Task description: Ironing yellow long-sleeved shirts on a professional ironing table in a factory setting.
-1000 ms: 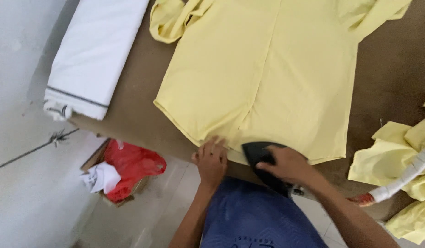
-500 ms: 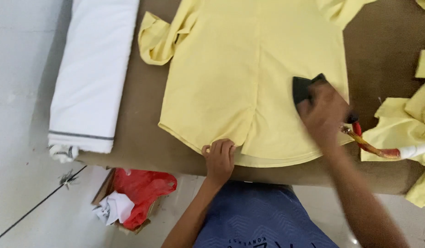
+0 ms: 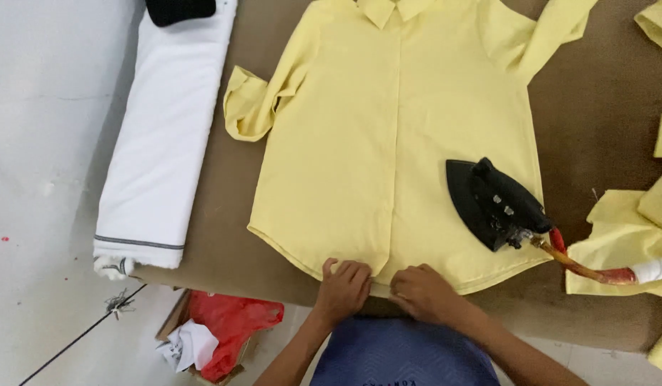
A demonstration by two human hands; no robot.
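A pale yellow shirt lies front up and flat on the brown table, collar away from me. My left hand presses on the bottom hem at the front placket. Just to its right, my right hand pinches the same hem. A black iron rests by itself on the shirt's lower right part, with a red and white cord trailing off to the right.
A long white fabric roll lies along the table's left edge, a black item at its far end. More yellow fabric pieces sit at the right. A box with red plastic and white scraps stands on the floor below.
My right hand has let go of the iron, leaving it on the shirt's lower right, and has come down to the hem beside my left hand.
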